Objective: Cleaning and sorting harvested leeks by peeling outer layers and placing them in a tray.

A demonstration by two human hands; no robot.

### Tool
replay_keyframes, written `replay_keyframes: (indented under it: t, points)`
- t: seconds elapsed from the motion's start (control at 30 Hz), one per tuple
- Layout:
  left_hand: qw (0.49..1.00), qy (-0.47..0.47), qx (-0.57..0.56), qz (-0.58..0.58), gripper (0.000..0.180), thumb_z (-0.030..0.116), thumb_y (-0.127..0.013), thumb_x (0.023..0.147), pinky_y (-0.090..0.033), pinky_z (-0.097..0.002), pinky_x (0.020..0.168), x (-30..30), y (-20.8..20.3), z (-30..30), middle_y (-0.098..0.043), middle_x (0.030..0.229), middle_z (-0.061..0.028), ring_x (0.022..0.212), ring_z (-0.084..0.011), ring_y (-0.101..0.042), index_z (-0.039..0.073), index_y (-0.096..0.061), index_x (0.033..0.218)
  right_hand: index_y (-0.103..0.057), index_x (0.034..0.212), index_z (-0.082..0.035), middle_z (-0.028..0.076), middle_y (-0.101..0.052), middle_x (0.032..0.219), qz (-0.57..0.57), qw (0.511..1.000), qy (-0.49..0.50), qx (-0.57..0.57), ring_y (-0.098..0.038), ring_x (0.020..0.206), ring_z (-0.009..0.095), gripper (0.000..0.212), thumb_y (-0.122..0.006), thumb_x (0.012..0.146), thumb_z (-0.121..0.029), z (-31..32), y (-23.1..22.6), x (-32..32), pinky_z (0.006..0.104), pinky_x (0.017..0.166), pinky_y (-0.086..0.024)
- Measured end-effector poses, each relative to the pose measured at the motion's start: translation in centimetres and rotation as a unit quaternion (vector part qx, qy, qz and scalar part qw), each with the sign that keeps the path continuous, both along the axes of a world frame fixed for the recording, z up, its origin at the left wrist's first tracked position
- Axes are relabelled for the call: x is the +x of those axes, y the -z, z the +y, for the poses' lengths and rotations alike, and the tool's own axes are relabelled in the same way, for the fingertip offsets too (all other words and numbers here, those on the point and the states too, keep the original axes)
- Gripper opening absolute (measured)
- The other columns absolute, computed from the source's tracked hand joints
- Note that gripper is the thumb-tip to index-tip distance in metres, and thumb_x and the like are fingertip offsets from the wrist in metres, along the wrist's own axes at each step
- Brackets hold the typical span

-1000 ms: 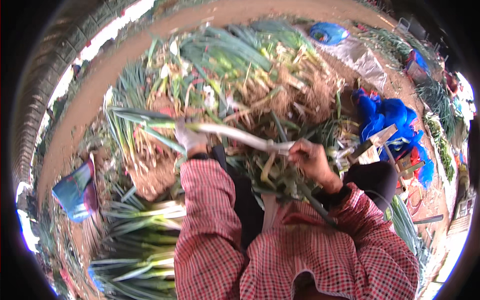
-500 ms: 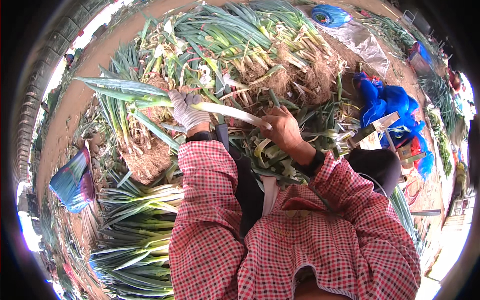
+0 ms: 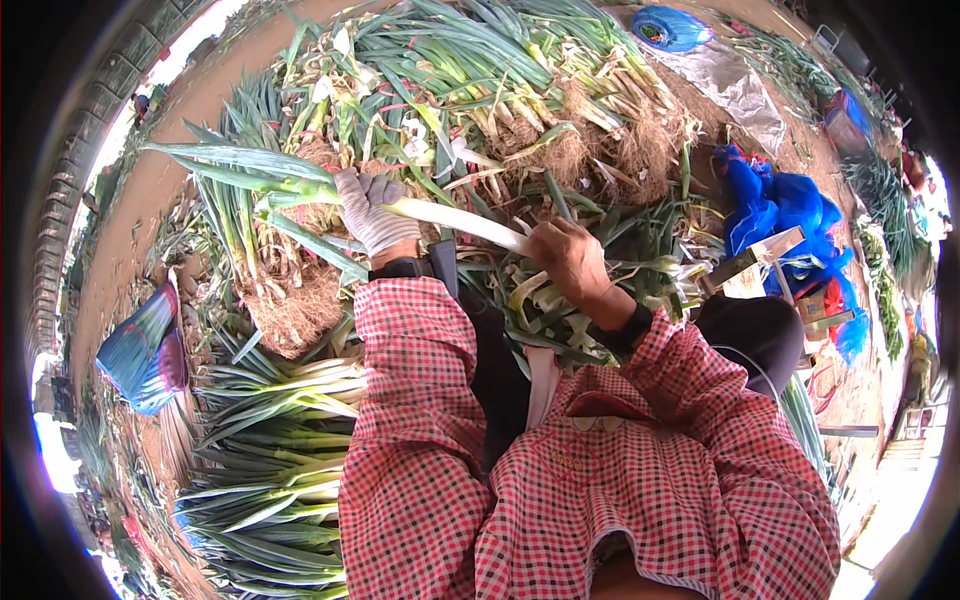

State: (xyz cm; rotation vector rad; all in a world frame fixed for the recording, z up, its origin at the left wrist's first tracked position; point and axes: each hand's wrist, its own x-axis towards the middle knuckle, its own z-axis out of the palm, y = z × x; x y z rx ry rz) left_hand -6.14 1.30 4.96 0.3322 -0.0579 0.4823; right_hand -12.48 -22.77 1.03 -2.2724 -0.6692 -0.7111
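A long green onion [image 3: 465,218] lies across in front of me, green leaves to the left and white stalk to the right. My left hand [image 3: 374,208], in a pale striped glove, is wrapped round it where the leaves meet the stalk. My bare right hand [image 3: 568,258] is closed on the root end of the white stalk, and its fingers hide the tip. Loose leaves and peeled scraps [image 3: 545,300] lie below my hands. Just beyond my left hand, bundles of green onions with brown roots [image 3: 290,310] rest on the ground.
A big heap of rooted green onions [image 3: 470,70] spreads at the far side. Trimmed green onions [image 3: 275,480] lie in a row at my left. Blue netting [image 3: 785,215] and a wooden frame [image 3: 765,260] are on the right. A blue bag [image 3: 145,350] stands far left.
My right hand has turned, its knuckles now more on top, and closed further over the stalk's end. The left hand keeps its hold, shifted only slightly.
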Motion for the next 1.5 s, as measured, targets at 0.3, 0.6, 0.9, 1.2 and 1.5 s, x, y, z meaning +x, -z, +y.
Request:
replay_keyframes:
  t: [0.3,0.6,0.9,1.2,1.5]
  points:
    - [0.961,0.176,-0.034,-0.211,0.022,0.025,-0.054,0.089,-0.031,-0.0191,0.036,-0.4,-1.1,0.3,-0.034,0.055,0.0057,0.042,-0.0038,-0.032,0.003,-0.053,0.088,-0.060,0.080,0.002,0.005,-0.062,0.074,0.403,0.804,-0.027,0.437,-0.057,0.062,0.011,0.016,-0.053,0.085,-0.011,-2.3,0.6,0.0,0.0281,0.052,-0.045]
    - [0.930,0.242,-0.081,-0.267,0.023,0.025,-0.052,0.089,-0.033,-0.0197,0.036,-1.0,-2.1,0.0,-0.034,0.056,0.0048,0.042,-0.0045,-0.034,0.002,-0.053,0.090,-0.063,0.087,0.002,0.003,-0.061,0.072,0.402,0.838,-0.144,0.340,-0.050,0.064,0.007,0.029,-0.059,0.086,-0.026,-3.4,-0.7,-2.4,0.0249,0.059,-0.044]
    - [0.974,0.197,0.100,-0.050,0.025,0.028,-0.063,0.082,-0.037,-0.0220,0.038,-0.1,-2.1,-1.5,-0.038,0.057,0.0037,0.044,-0.0068,-0.039,0.010,-0.051,0.096,-0.063,0.084,0.002,0.015,-0.059,0.068,0.333,0.932,-0.111,0.087,-0.058,0.061,0.026,0.024,-0.063,0.080,-0.022,-4.1,2.7,-2.7,0.0359,0.059,-0.045]
    - [0.923,-0.046,0.147,0.351,0.031,0.035,-0.066,0.079,-0.030,-0.0280,0.033,0.6,0.1,-2.6,-0.032,0.048,0.0025,0.035,-0.0117,-0.029,0.013,-0.044,0.073,-0.047,0.087,0.000,0.018,-0.052,0.074,0.087,0.994,-0.050,-0.042,-0.053,0.072,0.037,0.012,-0.050,0.076,-0.004,-1.7,7.1,-3.2,0.0435,0.064,-0.043]
    - [0.940,-0.028,0.106,0.324,0.022,0.033,-0.064,0.081,-0.021,-0.0271,0.036,0.5,-1.3,-2.6,-0.032,0.050,0.0066,0.035,-0.0097,-0.026,0.014,-0.053,0.082,-0.047,0.081,0.003,0.018,-0.053,0.064,0.305,0.922,-0.074,0.227,-0.055,0.062,0.036,0.007,-0.046,0.082,-0.005,-1.4,5.7,-2.4,0.0379,0.056,-0.044]
